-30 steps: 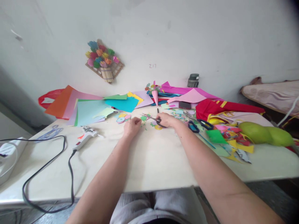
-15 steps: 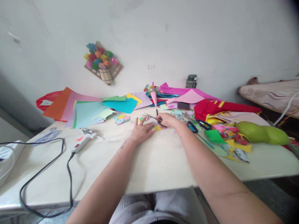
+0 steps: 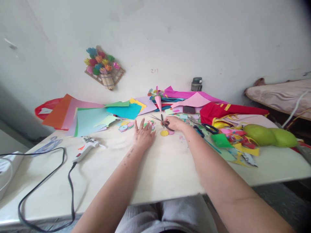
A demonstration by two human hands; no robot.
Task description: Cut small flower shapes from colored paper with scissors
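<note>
My right hand (image 3: 173, 123) is closed around the handles of a pair of scissors (image 3: 159, 119), whose blades stand apart and point to the left. Just left of it, my left hand (image 3: 143, 135) lies with fingers spread, beside small paper cutouts (image 3: 151, 124) that it partly covers. A yellow paper circle (image 3: 164, 133) rests on the table below the scissors, with a pink piece (image 3: 171, 132) at its right. More pastel paper circles (image 3: 125, 126) form a little pile left of my left hand.
A glue gun (image 3: 86, 150) with a black cord lies at the left. Coloured paper sheets (image 3: 92, 119) spread along the back. At the right are black-handled scissors (image 3: 209, 128), paper scraps (image 3: 239, 142), green fruits (image 3: 261, 135) and red cloth (image 3: 225, 111). A pink paper cone (image 3: 158, 102) stands near the wall.
My left hand has moved slightly left, away from the scissors, with its fingers spread wider, and the yellow circle shows more fully. My right hand keeps its hold on the scissors.
</note>
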